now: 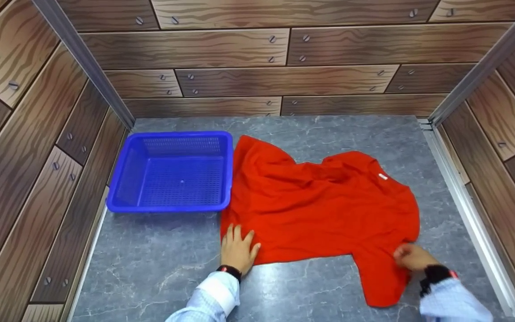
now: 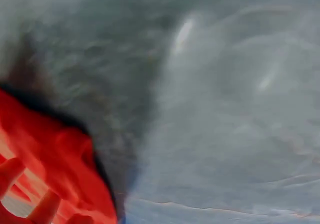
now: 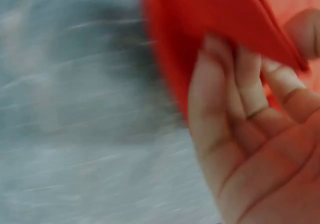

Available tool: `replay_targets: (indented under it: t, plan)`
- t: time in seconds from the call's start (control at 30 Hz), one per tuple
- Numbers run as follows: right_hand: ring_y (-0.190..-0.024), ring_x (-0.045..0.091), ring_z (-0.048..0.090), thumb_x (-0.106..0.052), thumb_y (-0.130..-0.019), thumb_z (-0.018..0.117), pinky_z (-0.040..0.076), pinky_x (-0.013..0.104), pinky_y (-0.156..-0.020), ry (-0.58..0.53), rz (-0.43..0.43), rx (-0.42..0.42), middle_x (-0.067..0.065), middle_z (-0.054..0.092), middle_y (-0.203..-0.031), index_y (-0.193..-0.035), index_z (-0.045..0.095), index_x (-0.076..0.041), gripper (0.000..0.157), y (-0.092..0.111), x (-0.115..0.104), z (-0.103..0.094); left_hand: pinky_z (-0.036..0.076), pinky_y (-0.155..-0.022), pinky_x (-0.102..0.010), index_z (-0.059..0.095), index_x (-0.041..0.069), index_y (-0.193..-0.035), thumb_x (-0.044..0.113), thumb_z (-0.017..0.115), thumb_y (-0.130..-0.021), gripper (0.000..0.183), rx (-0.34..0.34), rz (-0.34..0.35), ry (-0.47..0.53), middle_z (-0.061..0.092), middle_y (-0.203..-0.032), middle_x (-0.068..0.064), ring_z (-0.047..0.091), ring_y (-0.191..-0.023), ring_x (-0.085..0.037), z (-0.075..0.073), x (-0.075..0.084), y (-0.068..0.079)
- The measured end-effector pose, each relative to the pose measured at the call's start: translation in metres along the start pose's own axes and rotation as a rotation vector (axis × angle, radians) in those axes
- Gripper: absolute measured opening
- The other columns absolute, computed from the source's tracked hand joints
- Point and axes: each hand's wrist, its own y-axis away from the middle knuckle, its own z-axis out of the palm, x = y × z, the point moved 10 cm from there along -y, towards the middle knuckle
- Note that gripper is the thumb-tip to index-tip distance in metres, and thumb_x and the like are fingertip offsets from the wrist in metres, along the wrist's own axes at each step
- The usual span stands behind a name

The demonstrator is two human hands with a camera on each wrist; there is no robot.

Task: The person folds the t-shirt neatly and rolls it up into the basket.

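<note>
A red T-shirt [image 1: 302, 210] lies spread and slightly wrinkled, its collar with a small white label [image 1: 382, 176] toward the right. My left hand [image 1: 238, 250] rests on the near left corner of its hem, fingers spread. In the left wrist view, fingers [image 2: 45, 206] show over the red cloth at the lower left corner. At the near sleeve [image 1: 380, 281], my right hand [image 1: 414, 257] pinches the fabric. The right wrist view shows its fingers [image 3: 210, 94] under a raised fold of cloth, with the thumb on the other side.
A blue plastic basket [image 1: 112, 192] with perforated sides stands left of the shirt, close to its hem. Wood-patterned walls [image 1: 230, 47] enclose the grey marbled surface [image 1: 159, 268] at the back and both sides. A metal rail [image 1: 476, 219] runs along the right edge.
</note>
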Motion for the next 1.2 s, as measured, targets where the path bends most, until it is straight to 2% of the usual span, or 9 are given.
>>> replay_targets:
  t: [0.17,0.3,0.47,0.57,0.77,0.93,1.03,1.13,1.2]
  plan:
    - [-0.072,0.016,0.06,0.01,-0.083,0.053,0.058,0.031,-0.067,-0.174,-0.026,-0.092,0.005,0.058,-0.086,-0.106,0.046,0.022,0.027,-0.038,-0.046,0.015,0.041,-0.107,-0.052,0.061,0.015,-0.131,0.043,0.064,-0.088,0.052,-0.02,0.026,0.054,0.046,-0.146,-0.016,0.037,-0.14,-0.043,0.004,0.007,-0.017]
    - [-0.072,0.021,0.06,0.0,-0.086,0.059,0.052,0.033,-0.067,0.078,-0.132,0.093,0.015,0.063,-0.086,-0.104,0.056,0.013,0.023,-0.071,-0.092,0.0,0.037,-0.112,-0.053,0.054,0.019,-0.14,0.045,0.064,-0.087,0.06,-0.094,0.046,0.038,0.038,-0.154,-0.014,0.032,-0.143,-0.044,0.018,0.01,-0.023]
    - [-0.108,0.048,0.055,-0.01,-0.09,0.057,0.045,0.057,-0.096,0.314,-0.216,0.347,0.033,0.055,-0.12,-0.124,0.055,0.009,0.039,-0.104,-0.145,-0.025,0.033,-0.115,-0.053,0.049,0.024,-0.145,0.049,0.063,-0.087,0.064,-0.163,0.037,0.021,0.035,-0.158,-0.011,0.03,-0.144,-0.044,0.028,0.004,-0.023]
    - [-0.122,0.052,0.049,-0.01,-0.09,0.056,0.039,0.061,-0.104,0.367,-0.264,0.393,0.033,0.044,-0.138,-0.137,0.048,0.005,0.049,-0.122,-0.173,-0.027,0.033,-0.115,-0.053,0.049,0.025,-0.145,0.05,0.063,-0.087,0.065,-0.17,0.04,0.014,0.036,-0.157,-0.01,0.031,-0.144,-0.043,0.026,0.001,-0.021]
    - [-0.119,0.055,0.051,-0.005,-0.089,0.059,0.044,0.063,-0.098,0.539,-0.307,0.352,0.024,0.033,-0.155,-0.146,0.042,-0.003,0.06,-0.148,-0.209,-0.013,0.033,-0.115,-0.052,0.049,0.027,-0.145,0.052,0.063,-0.085,0.066,-0.166,0.039,0.013,0.036,-0.157,-0.009,0.031,-0.144,-0.042,0.026,-0.001,-0.021]
    - [-0.115,0.054,0.053,-0.009,-0.089,0.062,0.045,0.064,-0.094,0.627,-0.191,0.336,0.026,0.046,-0.143,-0.144,0.042,-0.001,0.059,-0.155,-0.201,-0.004,0.033,-0.115,-0.052,0.047,0.029,-0.146,0.054,0.062,-0.085,0.067,-0.182,0.034,0.009,0.034,-0.159,-0.007,0.03,-0.146,-0.04,0.03,-0.003,-0.02]
    - [-0.106,0.051,0.056,-0.011,-0.089,0.062,0.048,0.063,-0.088,0.669,-0.158,0.405,0.027,0.057,-0.124,-0.13,0.055,0.002,0.043,-0.153,-0.199,-0.006,0.032,-0.115,-0.051,0.046,0.03,-0.146,0.055,0.062,-0.085,0.067,-0.191,0.028,0.006,0.033,-0.159,-0.006,0.03,-0.146,-0.039,0.031,-0.004,-0.019]
    - [-0.097,0.047,0.056,-0.012,-0.086,0.065,0.047,0.057,-0.085,0.733,-0.249,0.546,0.025,0.064,-0.102,-0.105,0.065,0.004,0.025,-0.146,-0.209,-0.012,0.033,-0.115,-0.052,0.047,0.03,-0.146,0.055,0.062,-0.086,0.067,-0.19,0.022,0.012,0.034,-0.159,-0.006,0.03,-0.146,-0.04,0.03,-0.004,-0.02]
    - [-0.091,0.043,0.054,-0.013,-0.082,0.068,0.044,0.054,-0.087,0.778,-0.375,0.661,0.023,0.065,-0.089,-0.091,0.065,0.003,0.018,-0.137,-0.222,-0.015,0.033,-0.115,-0.053,0.047,0.029,-0.146,0.054,0.062,-0.086,0.067,-0.188,0.017,0.018,0.034,-0.159,-0.007,0.03,-0.146,-0.04,0.029,-0.006,-0.02]
